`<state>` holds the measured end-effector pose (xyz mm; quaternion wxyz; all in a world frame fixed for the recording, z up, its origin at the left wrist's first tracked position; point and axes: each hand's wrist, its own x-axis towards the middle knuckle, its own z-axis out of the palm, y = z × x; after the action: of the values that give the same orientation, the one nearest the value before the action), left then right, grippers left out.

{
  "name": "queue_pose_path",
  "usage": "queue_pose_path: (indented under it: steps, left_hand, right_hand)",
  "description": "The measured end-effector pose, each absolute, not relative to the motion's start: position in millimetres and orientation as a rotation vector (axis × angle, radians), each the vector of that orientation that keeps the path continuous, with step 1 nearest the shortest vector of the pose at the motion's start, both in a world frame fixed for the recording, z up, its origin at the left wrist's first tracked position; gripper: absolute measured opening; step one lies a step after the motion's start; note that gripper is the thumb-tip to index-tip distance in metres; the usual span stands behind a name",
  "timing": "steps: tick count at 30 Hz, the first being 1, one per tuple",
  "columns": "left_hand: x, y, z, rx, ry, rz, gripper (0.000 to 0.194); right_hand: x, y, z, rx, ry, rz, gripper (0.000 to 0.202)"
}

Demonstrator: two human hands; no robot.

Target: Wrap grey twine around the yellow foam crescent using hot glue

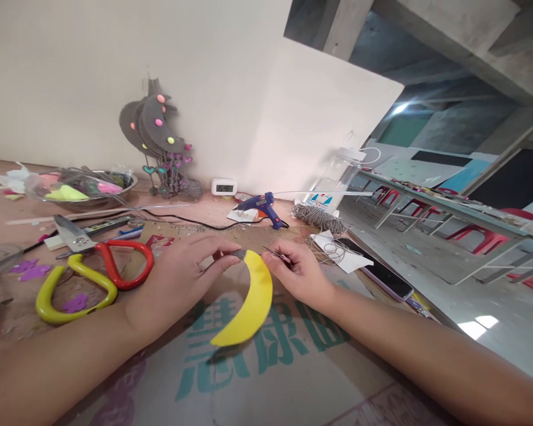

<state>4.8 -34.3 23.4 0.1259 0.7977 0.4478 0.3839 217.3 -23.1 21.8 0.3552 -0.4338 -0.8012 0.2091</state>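
A yellow crescent-shaped piece of felt or foam (260, 296) hangs over the printed cardboard (337, 378), its lower tip pointing left. At its top end is a small grey patch (240, 254), which the thumb and fingers of my left hand (199, 263) pinch. Close to the upper right edge of the crescent, my right hand (299, 269) is closed round a thin, pointed metal tool (281, 255). Fingers cover most of that tool, so its kind is unclear.
Scissors with red and yellow handles (102, 272) lie left. Behind are a blue glue gun (260, 206) with its cord, a digital clock (224, 187), grey yarn (317, 219) and hanging grey crescents (153, 124). At left stands a metal bowl (131, 180); a phone (382, 272) lies right.
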Motion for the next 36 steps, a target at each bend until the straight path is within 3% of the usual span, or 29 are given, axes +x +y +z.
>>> queue_pose_path:
  steps: [13,25,36]
  left_hand:
    - [4.1,-31.3,20.0,2.385,1.25,1.113,0.022]
    - [7.1,-24.5,25.3,1.895,1.223,0.773,0.033]
    - [2.5,-19.1,18.6,1.648,1.028,0.703,0.033]
  right_hand:
    - [219.1,-21.9,20.6,-1.049,-2.095,0.648,0.025]
    - [216.8,-20.5,18.4,-1.123,-2.164,0.596,0.025]
    - [214.4,-16.6,17.3,-1.131,-2.292,0.509,0.022]
